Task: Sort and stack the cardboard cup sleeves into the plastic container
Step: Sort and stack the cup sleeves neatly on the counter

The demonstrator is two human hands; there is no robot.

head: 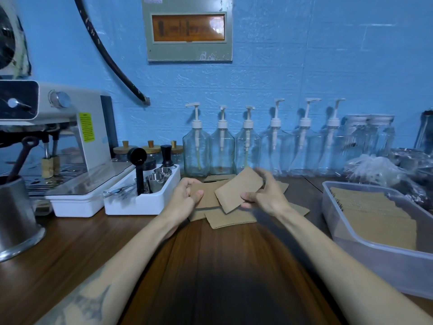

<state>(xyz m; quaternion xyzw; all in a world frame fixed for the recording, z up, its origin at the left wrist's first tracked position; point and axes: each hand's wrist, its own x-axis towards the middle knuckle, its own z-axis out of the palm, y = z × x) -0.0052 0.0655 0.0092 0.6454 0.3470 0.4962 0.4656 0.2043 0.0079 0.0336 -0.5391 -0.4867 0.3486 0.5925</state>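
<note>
Flat brown cardboard cup sleeves lie in a loose pile [230, 219] on the wooden counter, in the middle of the view. My right hand [264, 195] holds one sleeve [237, 190] tilted above the pile, thumb on its lower edge. My left hand [187, 194] grips another sleeve [207, 195] at its left end, just over the pile. At the right stands a clear plastic container [356, 242] with a row of several sleeves [372, 212] stacked inside it.
A white tray [140, 202] with metal cups and a black scoop sits left of the pile. An espresso machine [58, 127] and a steel jug [16, 216] stand further left. Pump bottles [221, 146] line the blue wall. Plastic bags [375, 170] lie behind the container.
</note>
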